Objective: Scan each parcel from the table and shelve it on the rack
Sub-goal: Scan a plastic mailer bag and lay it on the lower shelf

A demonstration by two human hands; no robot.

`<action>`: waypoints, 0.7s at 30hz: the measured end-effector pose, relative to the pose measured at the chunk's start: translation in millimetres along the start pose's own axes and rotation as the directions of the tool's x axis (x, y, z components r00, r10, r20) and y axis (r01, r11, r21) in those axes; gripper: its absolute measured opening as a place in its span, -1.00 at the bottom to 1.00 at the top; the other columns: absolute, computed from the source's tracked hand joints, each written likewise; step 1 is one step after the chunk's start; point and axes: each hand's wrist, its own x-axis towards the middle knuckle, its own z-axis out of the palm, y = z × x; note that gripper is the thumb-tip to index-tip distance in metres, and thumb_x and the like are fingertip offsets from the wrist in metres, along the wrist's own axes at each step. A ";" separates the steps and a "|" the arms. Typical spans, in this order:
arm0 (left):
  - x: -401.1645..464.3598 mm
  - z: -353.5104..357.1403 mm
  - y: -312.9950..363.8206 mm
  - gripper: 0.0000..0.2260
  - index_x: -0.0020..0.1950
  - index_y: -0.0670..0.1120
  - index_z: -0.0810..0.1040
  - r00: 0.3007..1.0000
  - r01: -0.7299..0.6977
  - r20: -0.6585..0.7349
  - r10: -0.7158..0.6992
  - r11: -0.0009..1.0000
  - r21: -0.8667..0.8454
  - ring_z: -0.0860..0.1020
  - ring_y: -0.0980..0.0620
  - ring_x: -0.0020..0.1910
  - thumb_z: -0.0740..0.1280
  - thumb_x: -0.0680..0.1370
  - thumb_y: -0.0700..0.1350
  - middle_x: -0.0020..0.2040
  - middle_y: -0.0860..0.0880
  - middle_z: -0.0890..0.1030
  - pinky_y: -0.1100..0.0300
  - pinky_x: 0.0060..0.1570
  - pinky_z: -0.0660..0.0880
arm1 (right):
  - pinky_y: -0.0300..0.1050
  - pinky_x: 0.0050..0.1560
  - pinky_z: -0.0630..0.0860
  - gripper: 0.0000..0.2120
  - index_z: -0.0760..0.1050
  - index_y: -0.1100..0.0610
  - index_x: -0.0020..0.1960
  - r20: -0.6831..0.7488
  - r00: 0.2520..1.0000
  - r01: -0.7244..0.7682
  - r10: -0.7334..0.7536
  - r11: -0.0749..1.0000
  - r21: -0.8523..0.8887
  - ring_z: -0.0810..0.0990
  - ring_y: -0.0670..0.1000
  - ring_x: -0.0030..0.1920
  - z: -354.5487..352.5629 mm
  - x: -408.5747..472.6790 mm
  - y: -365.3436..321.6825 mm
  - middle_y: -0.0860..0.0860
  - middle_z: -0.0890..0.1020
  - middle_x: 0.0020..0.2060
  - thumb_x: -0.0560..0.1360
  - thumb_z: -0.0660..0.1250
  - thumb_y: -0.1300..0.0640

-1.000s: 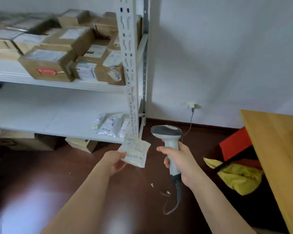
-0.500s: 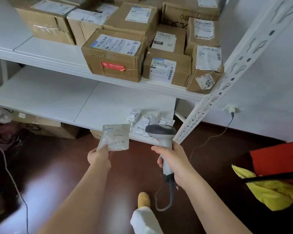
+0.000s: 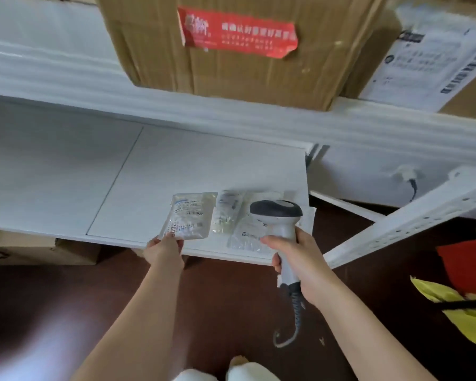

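Observation:
My left hand (image 3: 164, 250) pinches the near edge of a small clear plastic parcel (image 3: 188, 215) with a printed label. The parcel is held over the front of the white lower shelf (image 3: 94, 171) of the rack. Just to its right, other clear bagged parcels (image 3: 226, 213) lie on that shelf. My right hand (image 3: 294, 254) grips the handle of a grey and white barcode scanner (image 3: 276, 213), whose dark head sits above the shelved bags. Its coiled cable (image 3: 296, 320) hangs down toward the floor.
A big cardboard box (image 3: 245, 64) with red tape stands on the upper shelf (image 3: 66, 75), a labelled box (image 3: 434, 50) beside it. The rack's perforated white upright (image 3: 412, 218) slants at right. More cardboard (image 3: 39, 253) sits under the lower shelf. Red and yellow items (image 3: 462, 287) lie on the dark floor.
I have come much closer to the rack. My left hand has carried the parcel forward over the lower shelf, beside the bags lying there. The scanner has moved forward too.

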 end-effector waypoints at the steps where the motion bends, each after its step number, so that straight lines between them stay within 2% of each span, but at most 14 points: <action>1: 20.5 8.6 -4.9 -0.67 0.33 -0.13 0.45 1.000 -0.006 -0.004 0.006 1.000 -0.016 0.55 0.05 -0.23 0.25 0.59 -0.36 0.17 -0.14 0.57 0.31 -0.40 0.48 | -0.26 -0.44 0.42 -0.83 0.54 0.12 0.07 -0.011 1.000 0.009 -0.009 1.000 0.005 0.45 -0.06 -0.51 6.5 14.3 8.0 0.07 0.50 -0.48 0.50 0.42 0.15; 5: 77.3 31.8 -30.2 -0.75 0.18 -0.08 0.48 0.996 0.002 0.087 -0.003 1.000 0.019 0.59 0.03 -0.20 0.30 0.57 -0.34 0.11 -0.14 0.58 0.31 -0.31 0.53 | -0.35 -0.50 0.39 -0.83 0.54 0.15 0.07 -0.050 0.998 0.036 -0.034 0.999 0.033 0.44 -0.09 -0.54 25.7 58.1 39.0 0.07 0.49 -0.48 0.50 0.42 0.16; 7: 96.7 36.8 -41.5 -0.73 0.21 -0.09 0.50 0.992 0.055 0.113 -0.058 0.998 0.029 0.61 0.03 -0.22 0.33 0.56 -0.34 0.15 -0.14 0.60 0.31 -0.34 0.55 | -0.37 -0.50 0.40 -0.81 0.54 0.16 0.09 -0.065 0.997 0.038 -0.034 0.998 0.050 0.44 -0.11 -0.55 31.5 68.9 49.7 0.06 0.49 -0.47 0.50 0.43 0.15; 9: 115.8 40.3 -46.7 -0.70 0.31 -0.21 0.47 0.979 0.165 0.131 -0.156 0.984 -0.063 0.59 0.11 -0.29 0.30 0.58 -0.33 0.24 -0.20 0.57 0.38 -0.38 0.53 | -0.36 -0.51 0.39 -0.80 0.53 0.17 0.10 -0.073 0.997 0.044 -0.038 0.996 0.073 0.43 -0.12 -0.56 34.1 74.6 55.8 0.06 0.48 -0.44 0.50 0.43 0.16; 10: 122.5 40.8 -46.4 -0.69 0.37 -0.27 0.42 0.967 0.239 0.131 -0.219 0.957 -0.162 0.56 0.13 -0.34 0.25 0.62 -0.30 0.24 -0.23 0.56 0.41 -0.42 0.49 | -0.36 -0.51 0.39 -0.80 0.53 0.17 0.11 -0.080 0.996 0.047 -0.041 0.996 0.080 0.42 -0.12 -0.56 33.9 75.7 57.8 0.06 0.48 -0.42 0.51 0.42 0.18; 11: 124.9 39.7 -46.6 -0.67 0.41 -0.31 0.37 0.961 0.259 0.137 -0.239 0.954 -0.155 0.54 0.12 -0.37 0.21 0.64 -0.27 0.14 -0.20 0.57 0.41 -0.45 0.47 | -0.36 -0.52 0.38 -0.80 0.52 0.18 0.11 -0.088 0.995 0.046 -0.039 0.995 0.084 0.42 -0.11 -0.57 32.8 74.7 58.3 0.05 0.48 -0.41 0.51 0.42 0.19; 12: 122.3 38.4 -45.9 -0.64 0.43 -0.30 0.35 0.964 0.245 0.129 -0.234 0.966 -0.083 0.50 0.10 -0.36 0.21 0.65 -0.23 -0.01 -0.14 0.55 0.35 -0.44 0.47 | -0.35 -0.52 0.38 -0.80 0.53 0.19 0.12 -0.094 0.995 0.043 -0.034 0.995 0.090 0.41 -0.11 -0.57 31.0 71.8 57.7 0.05 0.48 -0.41 0.51 0.42 0.20; 14: 109.9 32.5 -38.3 -0.63 0.43 -0.27 0.35 0.985 0.104 0.110 -0.129 0.971 0.214 0.43 0.10 -0.31 0.22 0.63 -0.22 -0.19 -0.02 0.41 0.26 -0.31 0.50 | -0.34 -0.53 0.37 -0.79 0.53 0.21 0.13 -0.099 0.995 0.033 -0.022 0.993 0.110 0.42 -0.10 -0.58 26.7 60.0 51.8 0.05 0.49 -0.41 0.51 0.41 0.22; 15: 97.7 27.9 -32.2 -0.63 0.43 -0.26 0.36 0.987 0.052 0.124 -0.099 0.940 0.338 0.42 0.08 -0.30 0.23 0.62 -0.23 -0.20 -0.01 0.39 0.23 -0.23 0.51 | -0.33 -0.53 0.36 -0.79 0.53 0.21 0.13 -0.102 0.995 0.024 -0.012 0.993 0.116 0.42 -0.10 -0.57 23.8 51.0 46.9 0.04 0.50 -0.41 0.51 0.41 0.22; 17: 68.5 22.9 -19.8 -0.65 0.38 -0.23 0.40 0.986 0.053 0.115 -0.119 0.883 0.466 0.46 0.02 -0.30 0.24 0.59 -0.27 -0.11 -0.08 0.46 0.18 -0.09 0.54 | -0.31 -0.53 0.38 -0.79 0.53 0.20 0.13 -0.107 0.994 0.007 0.007 0.991 0.130 0.44 -0.10 -0.57 15.6 28.5 34.2 0.03 0.51 -0.41 0.51 0.41 0.21; 19: 30.7 21.0 -11.2 -0.70 0.32 -0.25 0.46 0.980 0.079 0.115 -0.163 0.845 0.529 0.50 -0.04 -0.29 0.25 0.57 -0.31 -0.01 -0.14 0.52 0.14 -0.15 0.59 | -0.29 -0.51 0.41 -0.79 0.53 0.18 0.14 -0.109 0.994 -0.002 0.018 0.989 0.147 0.46 -0.11 -0.55 3.9 0.3 19.2 0.03 0.54 -0.36 0.51 0.40 0.21; 21: -17.5 22.7 -7.7 -0.76 0.24 -0.25 0.50 0.968 0.078 0.146 -0.203 0.801 0.593 0.53 -0.05 -0.28 0.26 0.58 -0.33 -0.07 -0.13 0.58 0.18 -0.34 0.60 | -0.29 -0.48 0.44 -0.80 0.52 0.16 0.13 -0.123 0.992 -0.010 0.030 0.987 0.161 0.48 -0.12 -0.53 -12.9 -33.4 4.3 0.03 0.55 -0.32 0.52 0.40 0.21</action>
